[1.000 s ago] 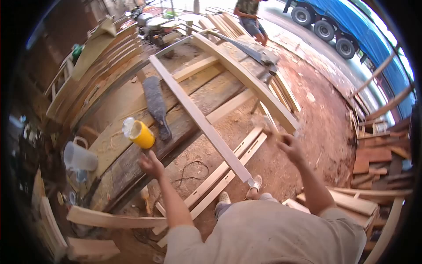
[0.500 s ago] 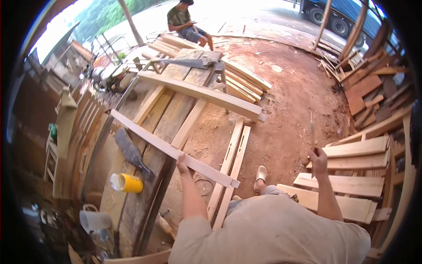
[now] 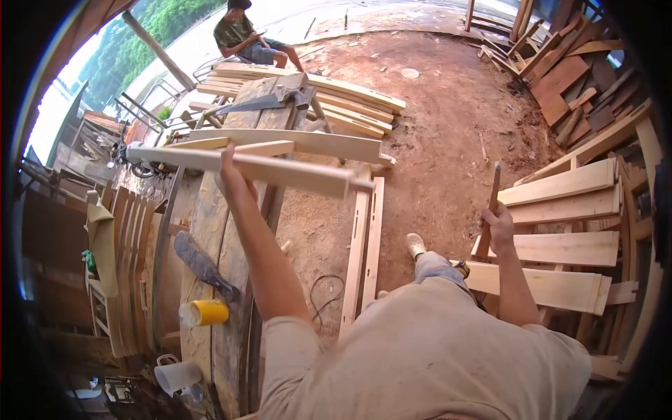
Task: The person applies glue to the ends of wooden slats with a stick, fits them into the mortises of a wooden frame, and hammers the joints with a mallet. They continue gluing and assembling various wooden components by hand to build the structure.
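Note:
My left hand [image 3: 236, 180] grips the near rail of a pale wooden frame [image 3: 301, 173], fingers wrapped over its edge. The frame is two long rails joined by short crosspieces, and a tenon juts from the near rail's right end. That near side looks raised above the plank workbench [image 3: 222, 245]. Off to the right, my right hand [image 3: 499, 229] is closed round a slim brown wooden stick [image 3: 494, 187], held upright, with a greyish tip. Its lower end is partly hidden by the hand.
On the bench lie a dark slipper-shaped object [image 3: 201, 262], a yellow container [image 3: 208, 312], a whitish mug [image 3: 178, 376] and a handsaw [image 3: 248, 105]. Slotted boards [image 3: 358, 245] lie on the dirt floor. Planks [image 3: 560, 248] are stacked right. A seated person [image 3: 241, 38] is beyond the bench.
My left hand has raised the frame's near side and moved it away from me. The stick in my right hand now shows more plainly. The view has shifted.

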A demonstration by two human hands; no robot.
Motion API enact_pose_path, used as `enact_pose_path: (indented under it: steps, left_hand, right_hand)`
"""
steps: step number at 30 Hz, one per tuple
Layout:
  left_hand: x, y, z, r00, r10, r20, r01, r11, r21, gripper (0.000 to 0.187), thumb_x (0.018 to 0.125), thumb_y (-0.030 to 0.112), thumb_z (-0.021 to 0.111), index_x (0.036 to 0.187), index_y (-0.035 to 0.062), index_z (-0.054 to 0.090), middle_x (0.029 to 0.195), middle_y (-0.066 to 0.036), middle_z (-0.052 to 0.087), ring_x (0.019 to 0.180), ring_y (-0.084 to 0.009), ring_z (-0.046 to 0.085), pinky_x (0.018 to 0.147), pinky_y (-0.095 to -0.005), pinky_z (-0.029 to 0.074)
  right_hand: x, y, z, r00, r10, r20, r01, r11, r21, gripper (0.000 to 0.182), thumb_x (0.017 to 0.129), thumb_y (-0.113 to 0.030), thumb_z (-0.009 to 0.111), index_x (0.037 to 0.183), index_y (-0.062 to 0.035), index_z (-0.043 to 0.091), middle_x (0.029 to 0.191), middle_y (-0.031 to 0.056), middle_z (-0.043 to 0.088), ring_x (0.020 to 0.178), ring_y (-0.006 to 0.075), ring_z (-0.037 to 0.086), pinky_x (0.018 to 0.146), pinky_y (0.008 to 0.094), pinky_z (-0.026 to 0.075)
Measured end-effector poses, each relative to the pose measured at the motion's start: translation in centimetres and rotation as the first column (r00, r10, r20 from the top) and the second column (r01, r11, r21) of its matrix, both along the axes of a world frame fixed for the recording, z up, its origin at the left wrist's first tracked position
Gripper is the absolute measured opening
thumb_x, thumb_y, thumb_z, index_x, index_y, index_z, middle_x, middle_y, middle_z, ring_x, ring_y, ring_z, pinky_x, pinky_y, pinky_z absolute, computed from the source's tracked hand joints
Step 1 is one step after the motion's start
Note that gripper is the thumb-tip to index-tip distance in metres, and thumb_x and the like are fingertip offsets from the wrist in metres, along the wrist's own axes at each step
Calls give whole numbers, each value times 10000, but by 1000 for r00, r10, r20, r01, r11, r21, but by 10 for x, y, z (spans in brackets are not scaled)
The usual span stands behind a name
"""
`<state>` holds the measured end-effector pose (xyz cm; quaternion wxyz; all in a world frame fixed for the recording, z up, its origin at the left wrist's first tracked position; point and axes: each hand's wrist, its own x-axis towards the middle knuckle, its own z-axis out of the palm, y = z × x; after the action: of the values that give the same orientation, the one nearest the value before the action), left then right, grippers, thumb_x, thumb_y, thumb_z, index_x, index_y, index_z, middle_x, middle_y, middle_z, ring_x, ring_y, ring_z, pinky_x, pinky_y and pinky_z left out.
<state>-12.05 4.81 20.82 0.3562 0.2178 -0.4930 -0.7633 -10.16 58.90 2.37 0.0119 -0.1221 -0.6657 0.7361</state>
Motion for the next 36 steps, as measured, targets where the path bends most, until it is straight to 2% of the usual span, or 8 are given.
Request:
enact_pose_path:
  steps: [5, 13, 19, 27, 31, 33, 35, 36]
  left_hand:
    - [-111, -10, 32, 1000, 18, 6, -18, 998, -65, 650, 789, 191, 732, 1241, -130, 394, 1000, -152, 591, 814, -203, 636, 603, -268, 523]
    - [-194, 20, 54, 969, 25, -245, -32, 999, -21, 658, 821, 106, 666, 1309, -158, 314, 1251, -245, 497, 1071, -297, 571, 914, -382, 477]
    - [-223, 17, 50, 968, -53, -247, 39, 997, -62, 432, 911, 172, 569, 1247, -79, 464, 1073, -141, 606, 917, -222, 644, 778, -309, 540]
    - [-202, 34, 59, 989, -83, -124, 47, 963, -264, 522, 834, 228, 635, 1205, -113, 497, 1058, -177, 610, 874, -231, 628, 726, -335, 497]
    - [-183, 50, 68, 987, 160, -36, -163, 970, -180, 406, 852, 261, 608, 1053, -92, 609, 959, -159, 644, 832, -216, 632, 697, -329, 496]
    - [-176, 47, 69, 991, -132, -18, 128, 982, -140, 432, 851, 303, 607, 1012, -98, 628, 972, -187, 644, 883, -225, 631, 724, -334, 499]
    - [-171, 59, 52, 898, -223, -379, 150, 966, -212, 483, 841, 328, 621, 1040, -112, 615, 986, -201, 643, 905, -237, 631, 736, -341, 499]
    - [-175, 63, 56, 972, -143, -189, 89, 960, -267, 482, 836, 325, 627, 1047, -108, 618, 985, -194, 648, 906, -241, 633, 730, -336, 497]
  right_hand:
    - [-55, -21, -9, 996, 87, 27, -78, 969, -236, 122, 903, -97, 615, 1002, -75, 547, 702, 31, 590, 561, 140, 573, 500, 291, 491]
    - [-141, -29, 49, 967, 248, -60, -255, 922, -292, 327, 947, -110, 544, 1271, -85, 504, 803, 84, 640, 596, 160, 601, 544, 306, 513]
    - [-184, -24, 79, 875, 472, -104, -470, 881, 48, 352, 984, -188, 481, 1290, -19, 526, 924, 86, 657, 711, 117, 587, 617, 252, 494]
    - [-212, -95, 114, 472, 857, 206, -723, 243, 647, 299, 864, -126, 635, 1160, -111, 669, 891, 73, 661, 818, 197, 578, 767, 343, 465]
    - [-232, -146, 113, 274, 917, 290, -376, -175, 910, 317, 835, -101, 614, 1138, -156, 689, 915, 98, 608, 904, 259, 563, 842, 373, 448]
    - [-238, -168, 109, 191, 922, 336, -229, -291, 929, 317, 832, -97, 605, 1126, -172, 697, 929, 101, 591, 942, 272, 553, 863, 380, 441]
    - [-241, -189, 108, 140, 911, 388, 30, -396, 918, 316, 834, -85, 581, 1101, -197, 709, 972, 94, 597, 987, 258, 545, 866, 386, 434]
    - [-242, -197, 107, 117, 908, 403, 44, -410, 911, 316, 834, -85, 581, 1101, -197, 709, 972, 94, 597, 987, 258, 545, 866, 386, 434]
